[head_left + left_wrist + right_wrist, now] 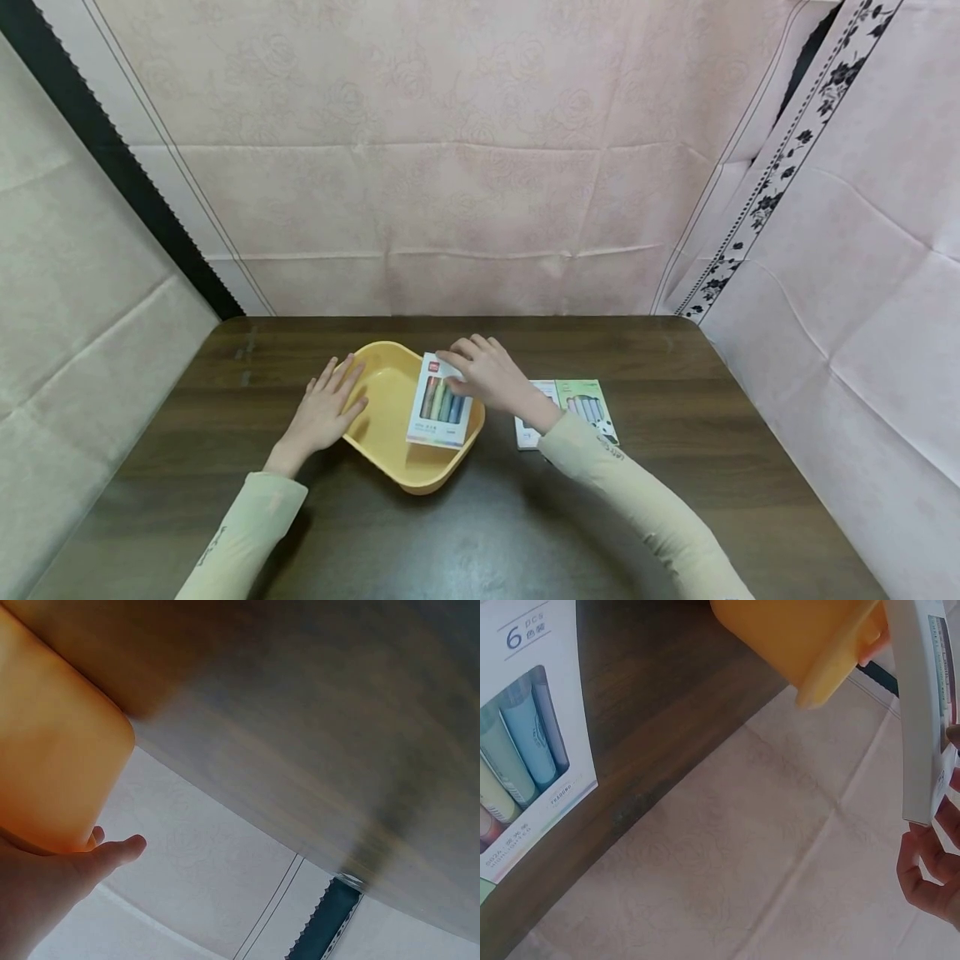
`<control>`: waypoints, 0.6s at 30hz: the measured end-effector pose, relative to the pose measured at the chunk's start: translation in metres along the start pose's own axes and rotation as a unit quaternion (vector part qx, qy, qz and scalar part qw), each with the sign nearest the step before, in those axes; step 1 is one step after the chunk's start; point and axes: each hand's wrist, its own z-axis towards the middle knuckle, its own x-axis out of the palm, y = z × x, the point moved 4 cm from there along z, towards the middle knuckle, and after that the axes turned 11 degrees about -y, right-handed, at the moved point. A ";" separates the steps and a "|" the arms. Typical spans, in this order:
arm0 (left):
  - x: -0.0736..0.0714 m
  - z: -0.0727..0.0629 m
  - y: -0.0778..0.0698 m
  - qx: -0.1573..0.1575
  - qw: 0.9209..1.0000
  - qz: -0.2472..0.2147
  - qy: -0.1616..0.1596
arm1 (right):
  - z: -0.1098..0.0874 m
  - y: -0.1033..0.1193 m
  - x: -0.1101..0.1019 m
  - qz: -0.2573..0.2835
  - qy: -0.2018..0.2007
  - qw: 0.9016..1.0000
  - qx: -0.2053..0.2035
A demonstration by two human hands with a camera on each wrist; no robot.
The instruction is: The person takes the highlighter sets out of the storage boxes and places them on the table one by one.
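Observation:
My right hand (486,372) pinches a white box of highlighters (430,427) by its upper right side, holding it tilted over the right part of a yellow plastic tub (385,448). In the right wrist view the held box (919,712) is seen edge-on, with the fingers of my right hand (934,859) at its end. My left hand (318,417) rests on the tub's left rim with its fingers spread. From the left wrist, the thumb of the left hand (71,877) stretches out beside the tub wall (67,742).
Right of the tub, a second white box (536,817) with pastel highlighters in its window lies on the dark wooden table (465,542). A green-and-white box (588,404) lies against it, and my right forearm partly covers the pair. Pale cloth (450,200) hangs behind the table.

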 end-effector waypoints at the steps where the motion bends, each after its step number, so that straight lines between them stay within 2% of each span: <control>1: 0.000 0.000 0.000 0.000 1.000 -0.001 0.000 | 0.000 -0.001 -0.001 -0.003 -0.003 1.000 0.000; 9: -0.002 0.000 -0.002 0.004 1.000 -0.002 -0.003 | 0.000 -0.006 -0.010 -0.015 -0.034 0.999 -0.005; 18: -0.001 0.000 0.000 0.003 1.000 -0.001 -0.001 | 0.000 -0.011 -0.019 -0.004 -0.039 0.999 0.009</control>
